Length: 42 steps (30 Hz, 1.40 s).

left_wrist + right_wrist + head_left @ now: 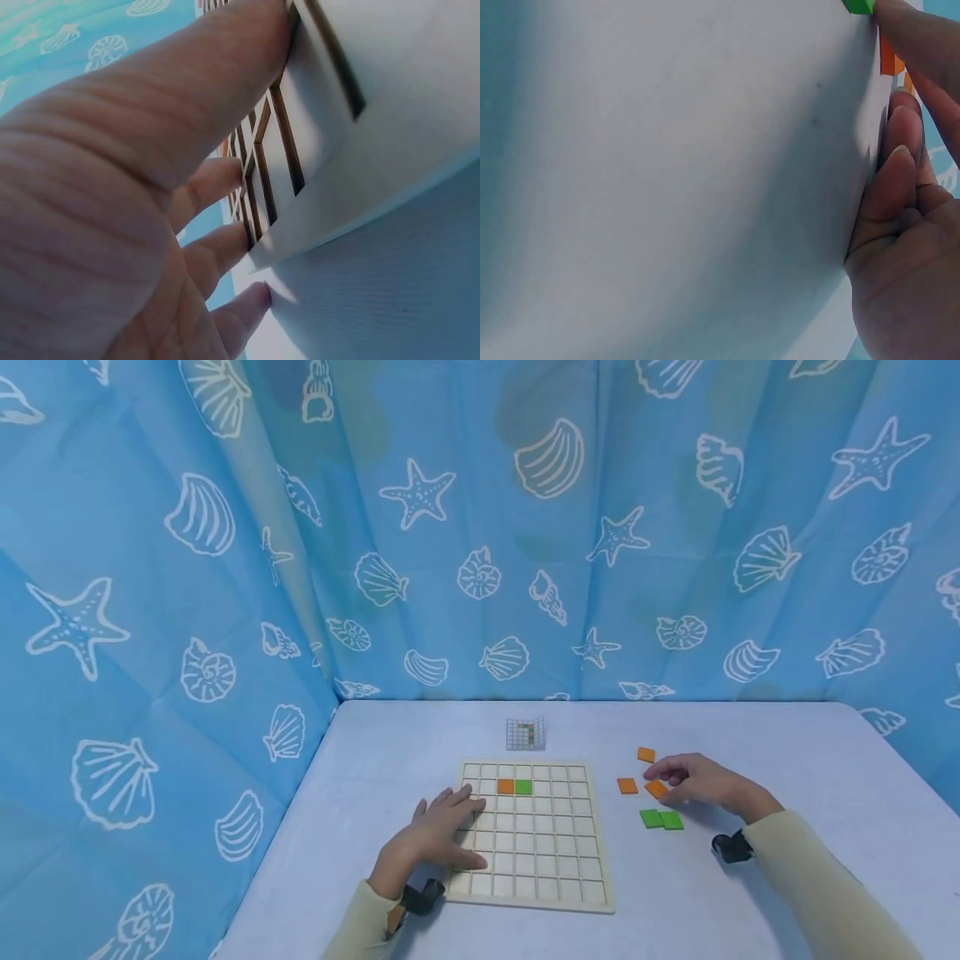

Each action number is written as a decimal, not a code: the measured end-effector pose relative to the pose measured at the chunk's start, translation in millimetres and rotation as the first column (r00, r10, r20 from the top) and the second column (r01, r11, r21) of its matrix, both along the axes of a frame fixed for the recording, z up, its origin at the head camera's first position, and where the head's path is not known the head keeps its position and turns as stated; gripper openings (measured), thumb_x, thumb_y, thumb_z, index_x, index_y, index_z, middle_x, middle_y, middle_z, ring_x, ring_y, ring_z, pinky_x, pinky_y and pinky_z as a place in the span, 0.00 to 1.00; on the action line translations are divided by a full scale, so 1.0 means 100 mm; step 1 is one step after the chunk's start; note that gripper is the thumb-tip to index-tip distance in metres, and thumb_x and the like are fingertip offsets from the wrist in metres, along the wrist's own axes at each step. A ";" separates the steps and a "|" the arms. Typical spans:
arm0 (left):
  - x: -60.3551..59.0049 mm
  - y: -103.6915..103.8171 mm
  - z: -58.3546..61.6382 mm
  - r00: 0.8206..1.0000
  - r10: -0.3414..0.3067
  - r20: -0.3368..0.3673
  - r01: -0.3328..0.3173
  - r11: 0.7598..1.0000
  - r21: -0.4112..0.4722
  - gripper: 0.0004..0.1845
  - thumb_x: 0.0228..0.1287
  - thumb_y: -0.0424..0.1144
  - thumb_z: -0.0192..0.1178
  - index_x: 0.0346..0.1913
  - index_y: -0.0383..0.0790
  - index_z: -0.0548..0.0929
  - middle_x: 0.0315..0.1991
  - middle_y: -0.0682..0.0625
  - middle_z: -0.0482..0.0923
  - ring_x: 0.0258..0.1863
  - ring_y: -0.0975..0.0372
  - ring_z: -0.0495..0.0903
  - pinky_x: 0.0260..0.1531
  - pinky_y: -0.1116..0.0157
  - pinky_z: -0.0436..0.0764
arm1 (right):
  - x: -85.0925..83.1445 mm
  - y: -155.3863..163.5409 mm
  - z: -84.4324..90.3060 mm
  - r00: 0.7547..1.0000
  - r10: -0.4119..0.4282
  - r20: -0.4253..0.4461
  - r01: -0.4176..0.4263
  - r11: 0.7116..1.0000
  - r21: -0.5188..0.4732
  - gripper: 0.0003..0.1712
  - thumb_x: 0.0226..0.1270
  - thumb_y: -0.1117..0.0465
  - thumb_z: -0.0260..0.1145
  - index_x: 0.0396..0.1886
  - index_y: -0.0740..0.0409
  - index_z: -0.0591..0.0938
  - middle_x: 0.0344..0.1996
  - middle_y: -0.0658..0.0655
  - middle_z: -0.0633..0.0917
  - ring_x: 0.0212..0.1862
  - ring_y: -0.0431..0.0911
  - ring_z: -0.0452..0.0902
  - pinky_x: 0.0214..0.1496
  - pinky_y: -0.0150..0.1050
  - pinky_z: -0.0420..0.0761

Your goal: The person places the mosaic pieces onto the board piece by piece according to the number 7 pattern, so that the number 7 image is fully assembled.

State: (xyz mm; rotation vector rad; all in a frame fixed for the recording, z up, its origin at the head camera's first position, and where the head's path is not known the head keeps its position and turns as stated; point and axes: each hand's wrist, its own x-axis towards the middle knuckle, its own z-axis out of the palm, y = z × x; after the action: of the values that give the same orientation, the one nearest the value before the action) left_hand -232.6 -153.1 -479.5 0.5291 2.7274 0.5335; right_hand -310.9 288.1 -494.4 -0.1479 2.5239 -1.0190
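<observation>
With the board pressed flat by the open left hand at 9 o'clock, the orange tile pinched by the right hand at 3 o'clock could be dropped if gripped loosely.

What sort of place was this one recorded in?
Probably a curtained-off tabletop recording booth: blue seashell-print curtains close in a white table on three sides, and on it only a wooden grid board and colored tiles.

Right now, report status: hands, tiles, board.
Left hand flat on the board, steadying it. Right hand pinching an orange tile beside the loose tiles. One orange, one green tile seated. Nothing in the way.
</observation>
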 end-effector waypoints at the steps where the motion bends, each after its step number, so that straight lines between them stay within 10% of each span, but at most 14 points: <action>1: 0.00 0.00 0.00 1.000 0.000 -0.001 0.000 1.000 0.002 0.48 0.49 0.59 0.74 0.73 0.48 0.68 0.78 0.44 0.54 0.78 0.43 0.51 0.71 0.33 0.48 | 0.00 0.00 0.01 1.000 0.004 -0.003 -0.004 1.000 0.001 0.23 0.57 0.63 0.73 0.54 0.55 0.83 0.57 0.59 0.81 0.54 0.54 0.70 0.56 0.49 0.77; 24: 0.02 0.11 0.01 1.000 -0.023 -0.007 0.023 1.000 0.013 0.48 0.49 0.59 0.74 0.73 0.47 0.68 0.78 0.45 0.55 0.78 0.44 0.51 0.72 0.33 0.48 | 0.05 -0.05 0.19 0.988 -0.070 -0.140 0.096 0.976 0.196 0.12 0.64 0.63 0.68 0.44 0.64 0.81 0.41 0.63 0.81 0.40 0.52 0.73 0.42 0.41 0.79; 42: 0.05 0.01 -0.02 1.000 0.009 -0.007 -0.009 1.000 0.012 0.48 0.48 0.59 0.75 0.72 0.48 0.68 0.78 0.45 0.55 0.77 0.43 0.51 0.71 0.33 0.48 | -0.08 -0.90 0.40 0.924 -0.146 -0.352 0.174 0.984 0.048 0.13 0.66 0.64 0.67 0.48 0.65 0.79 0.42 0.63 0.83 0.43 0.53 0.78 0.46 0.44 0.83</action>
State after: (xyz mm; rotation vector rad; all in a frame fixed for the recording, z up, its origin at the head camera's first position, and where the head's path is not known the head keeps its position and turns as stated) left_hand -227.7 -152.0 -481.8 0.5228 2.7366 0.5512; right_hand -318.8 198.3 -454.4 -0.1073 2.9359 -1.0282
